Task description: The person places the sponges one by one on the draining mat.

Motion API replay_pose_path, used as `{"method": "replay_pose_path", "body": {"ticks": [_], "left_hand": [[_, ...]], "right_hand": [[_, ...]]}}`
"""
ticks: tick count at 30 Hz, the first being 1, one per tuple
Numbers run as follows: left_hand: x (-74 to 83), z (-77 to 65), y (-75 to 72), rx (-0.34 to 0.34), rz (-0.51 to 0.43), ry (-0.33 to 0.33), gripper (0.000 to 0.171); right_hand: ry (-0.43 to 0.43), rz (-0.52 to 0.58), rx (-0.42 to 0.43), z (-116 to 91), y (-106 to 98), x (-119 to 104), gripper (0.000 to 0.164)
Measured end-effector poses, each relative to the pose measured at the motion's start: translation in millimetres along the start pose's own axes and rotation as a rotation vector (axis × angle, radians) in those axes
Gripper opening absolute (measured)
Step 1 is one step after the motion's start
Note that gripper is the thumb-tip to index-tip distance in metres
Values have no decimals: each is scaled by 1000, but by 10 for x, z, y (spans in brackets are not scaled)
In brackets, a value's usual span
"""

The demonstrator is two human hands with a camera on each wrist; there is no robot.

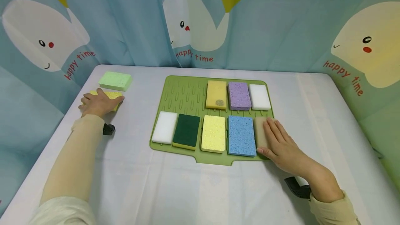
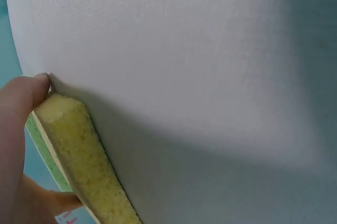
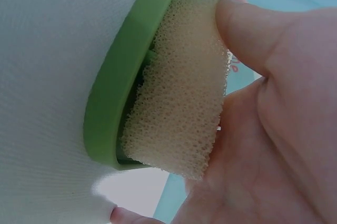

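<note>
At the table's left side my left hand (image 1: 98, 104) spans a yellow sponge (image 1: 113, 95), thumb at its right end and fingers at the other end. In the left wrist view the yellow sponge (image 2: 92, 155) lies between thumb and a finger. My right hand (image 1: 282, 150) rests with straight fingers on a beige sponge (image 1: 260, 133) at the near right corner of a green mat (image 1: 179, 94). The right wrist view shows that beige sponge's porous side (image 3: 176, 92) beside the mat's raised rim (image 3: 113, 87), my thumb touching its edge.
A light green sponge (image 1: 115, 81) lies just beyond the left hand. On the mat sit a blue sponge (image 1: 241, 135), a pale yellow one (image 1: 213, 133), a dark green scouring sponge (image 1: 186, 130), a purple one (image 1: 239, 95) and several others. A whale-print curtain (image 1: 137, 20) hangs behind the table.
</note>
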State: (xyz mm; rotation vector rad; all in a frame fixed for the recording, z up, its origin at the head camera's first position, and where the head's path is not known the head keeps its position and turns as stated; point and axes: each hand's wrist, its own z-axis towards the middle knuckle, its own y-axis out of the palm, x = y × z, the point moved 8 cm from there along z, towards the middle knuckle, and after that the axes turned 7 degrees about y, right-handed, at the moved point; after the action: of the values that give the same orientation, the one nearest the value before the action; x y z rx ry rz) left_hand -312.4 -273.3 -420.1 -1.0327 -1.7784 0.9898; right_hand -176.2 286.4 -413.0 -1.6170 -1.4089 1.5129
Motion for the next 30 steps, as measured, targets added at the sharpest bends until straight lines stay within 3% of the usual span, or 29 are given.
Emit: {"method": "replay_pose_path", "body": {"ticks": [21,30], "left_hand": [[-56,3,-39,49,6,24,101],[-88,9,-83,78,-21,65,100]], "right_hand": [[-8,-2,7,-12,-4,-6,89],[-12,-4,13,-14,-10,-6,89]]}}
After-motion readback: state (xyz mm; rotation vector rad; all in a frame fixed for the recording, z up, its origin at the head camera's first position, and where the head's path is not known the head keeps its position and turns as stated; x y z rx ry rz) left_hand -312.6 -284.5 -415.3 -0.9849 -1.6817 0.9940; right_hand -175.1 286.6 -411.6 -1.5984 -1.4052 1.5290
